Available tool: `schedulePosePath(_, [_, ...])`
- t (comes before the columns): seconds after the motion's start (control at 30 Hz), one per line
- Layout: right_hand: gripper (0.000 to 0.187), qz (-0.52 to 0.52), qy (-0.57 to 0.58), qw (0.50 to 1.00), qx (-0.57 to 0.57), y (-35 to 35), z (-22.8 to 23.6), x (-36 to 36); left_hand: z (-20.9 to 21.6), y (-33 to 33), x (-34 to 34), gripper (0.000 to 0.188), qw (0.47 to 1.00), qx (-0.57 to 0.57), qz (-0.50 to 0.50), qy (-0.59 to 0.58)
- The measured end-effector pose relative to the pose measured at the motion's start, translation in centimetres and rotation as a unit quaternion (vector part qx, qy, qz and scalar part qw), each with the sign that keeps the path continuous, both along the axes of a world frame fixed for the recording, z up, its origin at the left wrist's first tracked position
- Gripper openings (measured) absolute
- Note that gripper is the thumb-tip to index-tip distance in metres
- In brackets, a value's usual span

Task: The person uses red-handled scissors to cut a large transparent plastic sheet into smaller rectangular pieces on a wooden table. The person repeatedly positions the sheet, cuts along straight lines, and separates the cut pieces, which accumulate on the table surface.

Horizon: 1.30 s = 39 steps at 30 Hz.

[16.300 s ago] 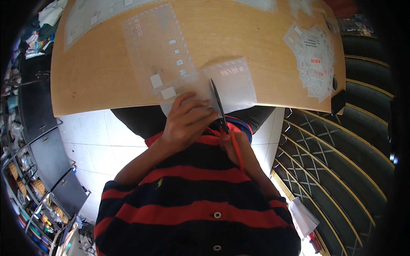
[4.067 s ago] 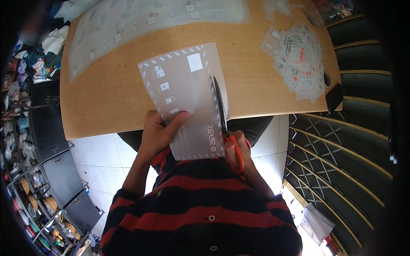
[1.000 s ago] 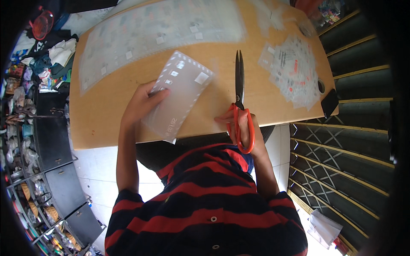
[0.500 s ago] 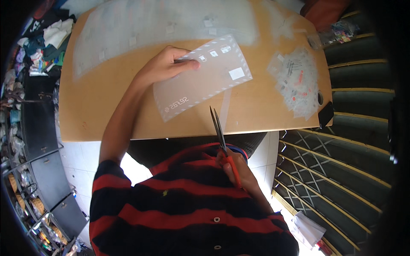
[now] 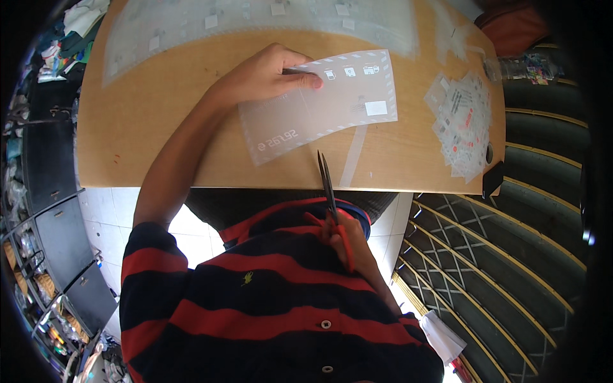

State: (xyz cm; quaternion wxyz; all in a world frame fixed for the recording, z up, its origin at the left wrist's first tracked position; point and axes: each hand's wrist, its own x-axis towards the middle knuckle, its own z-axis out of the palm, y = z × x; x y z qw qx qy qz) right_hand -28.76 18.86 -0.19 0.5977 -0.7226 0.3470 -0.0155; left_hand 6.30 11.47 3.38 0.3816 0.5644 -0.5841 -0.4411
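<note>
My left hand (image 5: 281, 73) pinches the top edge of a translucent plastic sheet (image 5: 325, 105), thumb in front. White dashes run along the sheet's border, and small white prints and a white rectangle mark its surface. It is held above the table and bends slightly. Close to my body, my right hand (image 5: 348, 233) grips red-handled scissors (image 5: 327, 185). Their dark blades point up toward the sheet, slightly parted, with the tips a little below its lower edge and apart from it.
A wooden table (image 5: 147, 147) spans the front, with a large translucent printed sheet (image 5: 268, 22) along its far side. Several cut printed pieces (image 5: 465, 127) lie piled at right. Dark cabinets (image 5: 60, 236) stand left; a yellow-edged metal lattice (image 5: 447, 249) runs along the right.
My left hand has moved right and slightly up with the plastic sheet, which has turned more level and bends more. The scissors remain in my right hand, their blades slightly parted. The view has shifted slightly.
</note>
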Motion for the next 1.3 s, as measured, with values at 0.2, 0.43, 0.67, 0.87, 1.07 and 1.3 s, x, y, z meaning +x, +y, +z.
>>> schedulePosePath(0.2, [0.014, 0.016, 0.004, 1.0, 0.003, -1.2, 0.3, 1.3, -0.9, 0.0, -0.6, 0.035, 0.998, -0.017, -0.055, -0.032])
schedulePosePath(0.43, [0.01, -0.029, -0.022, 0.999, 0.008, -0.8, -0.7, 2.0, -0.2, 0.0, -1.6, 0.036, 0.994, -0.014, -0.089, -0.06])
schedulePosePath(0.67, [0.009, -0.036, -0.01, 0.999, -0.002, -0.8, -0.4, 2.7, -1.2, 0.3, -1.6, 0.037, 0.992, -0.051, -0.091, -0.069])
schedulePosePath(0.87, [0.009, -0.044, 0.015, 0.999, -0.017, -0.7, -1.2, 2.4, -1.2, 0.1, -1.7, 0.035, 0.99, -0.065, -0.102, -0.076])
schedulePosePath(1.07, [0.012, -0.047, 0.092, 0.995, 0.006, -0.9, -0.3, 2.7, -1.2, 0.3, -1.7, 0.038, 0.99, -0.065, -0.092, -0.08])
schedulePosePath(1.3, [0.012, -0.029, 0.078, 0.996, -0.04, -1.1, -0.5, 2.3, -1.3, 0.3, -1.8, 0.04, 0.993, -0.043, -0.094, -0.054])
